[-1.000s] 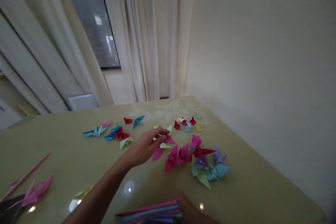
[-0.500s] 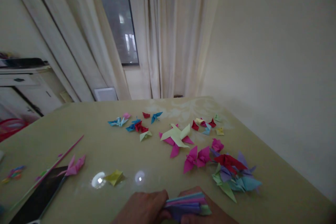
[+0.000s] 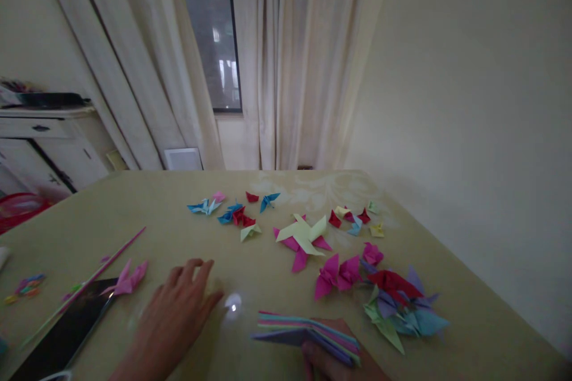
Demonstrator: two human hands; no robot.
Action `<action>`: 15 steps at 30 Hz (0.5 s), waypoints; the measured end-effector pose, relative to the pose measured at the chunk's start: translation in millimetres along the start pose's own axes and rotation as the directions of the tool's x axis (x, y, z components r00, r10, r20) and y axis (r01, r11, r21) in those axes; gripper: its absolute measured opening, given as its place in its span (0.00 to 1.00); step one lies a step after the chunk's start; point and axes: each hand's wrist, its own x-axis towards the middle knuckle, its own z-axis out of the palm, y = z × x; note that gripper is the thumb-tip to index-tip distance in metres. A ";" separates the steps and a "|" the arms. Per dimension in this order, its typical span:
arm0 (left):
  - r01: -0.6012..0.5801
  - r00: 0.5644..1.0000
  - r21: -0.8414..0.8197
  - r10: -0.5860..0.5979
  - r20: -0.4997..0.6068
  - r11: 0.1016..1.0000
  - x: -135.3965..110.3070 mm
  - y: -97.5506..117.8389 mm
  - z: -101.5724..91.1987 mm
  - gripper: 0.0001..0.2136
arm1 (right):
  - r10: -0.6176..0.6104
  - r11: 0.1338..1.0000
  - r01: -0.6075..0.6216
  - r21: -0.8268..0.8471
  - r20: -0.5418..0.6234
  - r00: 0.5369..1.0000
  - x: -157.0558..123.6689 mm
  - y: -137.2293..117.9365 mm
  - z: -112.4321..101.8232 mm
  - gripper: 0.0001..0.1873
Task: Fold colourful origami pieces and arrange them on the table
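My right hand (image 3: 333,357) grips a stack of coloured paper (image 3: 308,333), its blue, pink, purple and green edges fanned out to the left. My left hand (image 3: 179,303) is open over the table with its fingers apart and slightly bent. It covers the spot of the yellow folded paper, so I cannot tell whether it touches it. Left of that hand, a pink origami crane (image 3: 129,278) rests at the end of a black phone-like slab (image 3: 67,327). To the right of the stack lies a pile of folded paper flowers and shapes (image 3: 397,292), with magenta paper flowers (image 3: 337,274) beside it.
A green and magenta paper pinwheel (image 3: 304,235) lies mid-table. Small folded pieces (image 3: 232,213) are scattered towards the back. A thin pink-and-green stick (image 3: 96,274) crosses the left side, near small coloured bits (image 3: 29,287). A wall (image 3: 482,161) borders the right edge.
My left hand has let go of the paper stack and moved left over the yellow folded paper. My right hand now holds the stack alone. The view has shifted slightly.
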 end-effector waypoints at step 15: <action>-0.417 0.887 -0.550 0.456 -0.073 0.723 96.5 117.7 -13.7 0.11 | -0.263 0.752 0.320 -0.576 0.183 0.947 48.4 26.0 10.9 0.21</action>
